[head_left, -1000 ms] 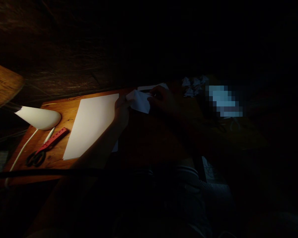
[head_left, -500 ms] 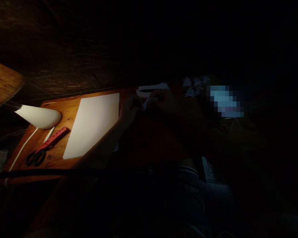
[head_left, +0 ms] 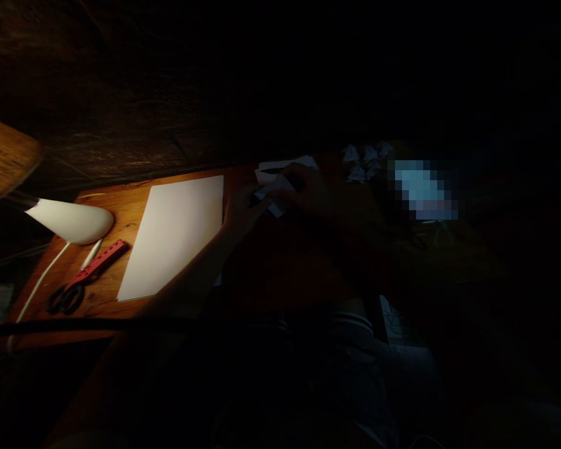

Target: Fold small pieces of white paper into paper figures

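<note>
A small folded piece of white paper (head_left: 278,194) is held between my two hands above the wooden table (head_left: 271,268). My left hand (head_left: 243,204) pinches its left side. On the other side, my right hand (head_left: 311,187) grips it with curled fingers; deep shadow hides part of that hand. Just behind my hands lie some flat paper pieces (head_left: 308,162). Several small folded paper shapes (head_left: 356,172) stand grouped to the right of my right hand. White paper sheets (head_left: 177,231) lie to the left, partly under my left forearm.
At the left are a lamp with a white base (head_left: 75,221), its cord (head_left: 42,280), and scissors with black handles (head_left: 70,298) in a red cover (head_left: 100,260). A pixelated bright screen (head_left: 425,190) is at the right. A dark cable (head_left: 75,325) crosses the lower left view.
The folded paper has turned between my hands and now shows a broader, pointed face. My fingers have shifted around it. The things on the table stay in place.
</note>
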Demonstrator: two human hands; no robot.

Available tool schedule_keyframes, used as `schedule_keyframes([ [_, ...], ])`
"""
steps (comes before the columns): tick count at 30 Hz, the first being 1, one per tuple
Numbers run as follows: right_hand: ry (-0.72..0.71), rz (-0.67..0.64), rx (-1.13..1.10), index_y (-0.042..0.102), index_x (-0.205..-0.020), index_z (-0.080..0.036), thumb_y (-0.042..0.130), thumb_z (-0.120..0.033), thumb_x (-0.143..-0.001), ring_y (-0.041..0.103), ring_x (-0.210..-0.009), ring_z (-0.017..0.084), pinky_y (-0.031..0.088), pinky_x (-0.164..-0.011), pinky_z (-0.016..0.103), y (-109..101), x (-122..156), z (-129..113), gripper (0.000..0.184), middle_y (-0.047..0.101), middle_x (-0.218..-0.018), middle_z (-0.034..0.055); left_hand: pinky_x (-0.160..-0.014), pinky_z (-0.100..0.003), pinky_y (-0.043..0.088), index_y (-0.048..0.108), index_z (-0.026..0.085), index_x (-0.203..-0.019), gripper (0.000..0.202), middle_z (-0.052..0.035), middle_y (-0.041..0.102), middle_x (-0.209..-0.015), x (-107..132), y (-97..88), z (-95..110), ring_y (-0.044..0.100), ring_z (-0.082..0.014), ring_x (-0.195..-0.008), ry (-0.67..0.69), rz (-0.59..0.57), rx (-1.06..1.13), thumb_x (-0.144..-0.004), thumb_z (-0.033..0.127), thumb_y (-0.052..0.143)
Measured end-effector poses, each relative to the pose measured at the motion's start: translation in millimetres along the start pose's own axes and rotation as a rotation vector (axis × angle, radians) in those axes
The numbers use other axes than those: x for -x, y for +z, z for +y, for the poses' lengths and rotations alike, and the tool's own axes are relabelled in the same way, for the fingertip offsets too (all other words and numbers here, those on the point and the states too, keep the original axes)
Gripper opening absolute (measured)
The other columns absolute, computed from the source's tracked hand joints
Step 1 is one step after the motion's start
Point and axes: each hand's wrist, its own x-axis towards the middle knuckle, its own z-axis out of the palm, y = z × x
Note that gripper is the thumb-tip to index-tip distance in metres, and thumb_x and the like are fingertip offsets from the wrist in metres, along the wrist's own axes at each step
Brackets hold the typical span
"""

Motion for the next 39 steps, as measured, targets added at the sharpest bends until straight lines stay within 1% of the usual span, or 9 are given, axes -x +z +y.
schedule_keyframes([
  [4,0.052,-0.013,-0.072,0.069,-0.112,-0.021,0.085,-0.070,-0.075,0.068,-0.095,0.024,0.058,-0.081,0.037,2.7,1.5,1.0,0.063,0.074,-0.104,0.0075,-0.063,-0.030,0.062,0.069,0.022,-0.099,0.034,-0.0044,0.076,-0.084,-2.2,-0.8,-1.0,0.076,-0.0212,-0.078,0.011,0.086,0.065,-0.083,0.047,0.085],
  [10,0.103,-0.061,-0.121,0.073,-0.106,-0.020,0.085,-0.053,-0.079,0.071,-0.105,0.029,0.059,-0.095,0.049,8.2,3.1,1.9,0.044,0.077,-0.110,0.0103,-0.071,-0.035,0.066,0.064,0.021,-0.113,0.049,-0.0064,0.077,-0.094,-2.6,0.2,-1.9,0.078,-0.0258,-0.089,0.024,0.113,0.067,-0.081,0.051,0.087],
  [13,0.097,-0.032,-0.045,0.072,-0.101,-0.019,0.084,-0.044,-0.079,0.068,-0.097,0.027,0.059,-0.090,0.046,7.6,1.7,0.9,0.035,0.076,-0.103,0.0094,-0.072,-0.036,0.066,0.063,0.023,-0.116,0.052,-0.0072,0.078,-0.096,-2.5,1.3,-1.3,0.079,-0.0275,-0.092,0.035,0.130,0.062,-0.079,0.050,0.088],
  [18,0.034,-0.037,0.021,0.066,-0.092,-0.020,0.075,-0.037,-0.083,0.060,-0.083,0.021,0.052,-0.076,0.035,6.4,1.2,-3.5,0.021,0.071,-0.090,0.0047,-0.077,-0.038,0.066,0.063,0.022,-0.112,0.048,-0.0089,0.078,-0.100,-1.6,2.0,-0.3,0.078,-0.0307,-0.104,0.070,0.125,0.034,-0.081,0.052,0.085],
  [21,-0.016,-0.050,0.070,0.066,-0.092,-0.021,0.073,-0.037,-0.086,0.059,-0.083,0.021,0.050,-0.075,0.035,5.8,2.4,-7.7,0.019,0.071,-0.091,0.0048,-0.078,-0.038,0.066,0.063,0.022,-0.111,0.049,-0.0075,0.078,-0.097,-1.0,1.1,1.2,0.077,-0.0300,-0.105,0.062,0.121,0.024,-0.083,0.056,0.083],
  [25,-0.061,-0.025,0.141,0.068,-0.097,-0.021,0.074,-0.037,-0.087,0.062,-0.090,0.025,0.052,-0.082,0.038,6.1,3.9,-10.4,0.019,0.073,-0.101,0.0089,-0.079,-0.039,0.065,0.063,0.021,-0.108,0.052,-0.0060,0.077,-0.095,-1.1,1.0,4.2,0.075,-0.0297,-0.107,0.050,0.123,0.004,-0.084,0.061,0.083],
  [32,-0.092,-0.019,0.204,0.068,-0.100,-0.021,0.070,-0.039,-0.093,0.062,-0.092,0.026,0.052,-0.084,0.040,8.0,4.3,-12.1,0.020,0.072,-0.102,0.0097,-0.073,-0.036,0.066,0.066,0.024,-0.111,0.042,-0.0060,0.078,-0.096,-0.7,4.1,4.7,0.079,-0.0282,-0.099,0.082,0.160,0.019,-0.084,0.051,0.083],
  [36,-0.134,-0.008,0.231,0.066,-0.099,-0.022,0.067,-0.047,-0.097,0.061,-0.093,0.027,0.051,-0.085,0.042,8.2,4.8,-13.9,0.026,0.070,-0.103,0.0104,-0.077,-0.035,0.066,0.068,0.022,-0.110,0.037,-0.0067,0.078,-0.097,1.8,5.5,5.6,0.078,-0.0276,-0.101,0.078,0.213,0.013,-0.086,0.048,0.081],
  [39,-0.150,-0.009,0.246,0.064,-0.099,-0.022,0.063,-0.048,-0.101,0.061,-0.094,0.027,0.051,-0.086,0.043,9.0,5.4,-15.7,0.026,0.069,-0.104,0.0110,-0.081,-0.036,0.066,0.068,0.020,-0.108,0.035,-0.0069,0.077,-0.097,2.2,6.6,5.3,0.077,-0.0279,-0.104,0.097,0.238,-0.018,-0.088,0.047,0.079],
])
